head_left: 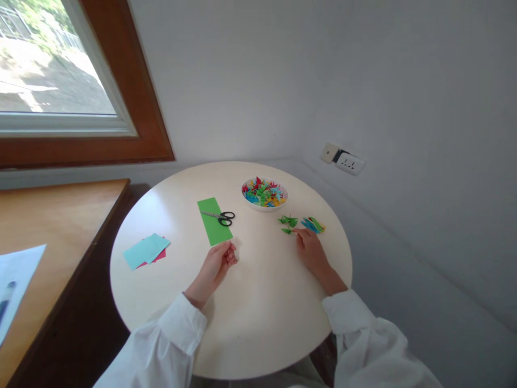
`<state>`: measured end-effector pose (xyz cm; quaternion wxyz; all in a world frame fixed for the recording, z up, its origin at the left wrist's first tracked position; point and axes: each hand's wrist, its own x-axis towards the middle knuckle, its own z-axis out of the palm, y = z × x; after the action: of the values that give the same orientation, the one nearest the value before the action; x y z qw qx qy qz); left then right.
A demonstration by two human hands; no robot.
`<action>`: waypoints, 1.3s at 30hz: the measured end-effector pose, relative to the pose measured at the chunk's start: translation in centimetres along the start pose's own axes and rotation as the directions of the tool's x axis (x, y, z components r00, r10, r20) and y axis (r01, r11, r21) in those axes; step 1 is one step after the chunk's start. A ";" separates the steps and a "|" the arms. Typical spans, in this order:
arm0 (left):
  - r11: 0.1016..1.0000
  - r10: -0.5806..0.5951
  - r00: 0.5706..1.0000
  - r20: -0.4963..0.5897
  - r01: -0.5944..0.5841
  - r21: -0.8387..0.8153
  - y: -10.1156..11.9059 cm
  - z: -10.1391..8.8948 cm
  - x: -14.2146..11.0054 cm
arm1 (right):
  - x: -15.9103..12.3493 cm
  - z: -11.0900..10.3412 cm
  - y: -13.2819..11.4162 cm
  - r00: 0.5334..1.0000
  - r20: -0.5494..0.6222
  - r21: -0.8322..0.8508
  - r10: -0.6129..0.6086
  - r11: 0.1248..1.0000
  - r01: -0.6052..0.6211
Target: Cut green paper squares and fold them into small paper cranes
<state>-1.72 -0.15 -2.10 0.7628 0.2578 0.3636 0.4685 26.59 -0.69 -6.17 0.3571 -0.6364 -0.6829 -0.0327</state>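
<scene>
My left hand (218,267) rests over the white table with its fingers curled in, and nothing shows in it. Just beyond it lies a green paper sheet (218,233) with black-handled scissors (223,217) across it. At the right, my right hand (313,250) has its thumb and index fingertip together at the edge of a small green paper crane (286,230). More green paper cranes (288,220) sit just behind that one. Beside them is a small pile of coloured paper strips (313,224), in blue, green and yellow.
A white bowl (264,208) full of small folded paper cranes in several colours stands at the back of the round table (258,323). Light blue and red paper sheets (146,250) lie at the left. A wooden desk (60,215) and walls surround the table.
</scene>
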 end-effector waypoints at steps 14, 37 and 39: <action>0.410 0.545 0.834 0.085 -0.354 0.840 0.1 -1.3 0.5 | -0.7 -0.8 -2.0 0.979 -0.188 -0.020 -0.075 0.997 0.073; -0.514 0.324 0.789 0.522 -0.316 0.797 -1.8 -4.3 -2.1 | 5.9 8.0 -11.8 0.805 0.500 0.025 -0.320 0.934 0.356; -0.498 0.340 0.780 0.525 -0.324 0.804 -1.7 -4.4 -2.4 | 5.6 7.9 -11.0 0.846 0.446 -0.005 -0.294 0.944 0.331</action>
<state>-4.99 -2.78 -5.23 0.0188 0.8572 0.4750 0.1980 13.63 5.91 -4.58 0.1576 -0.5217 -0.8380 0.0261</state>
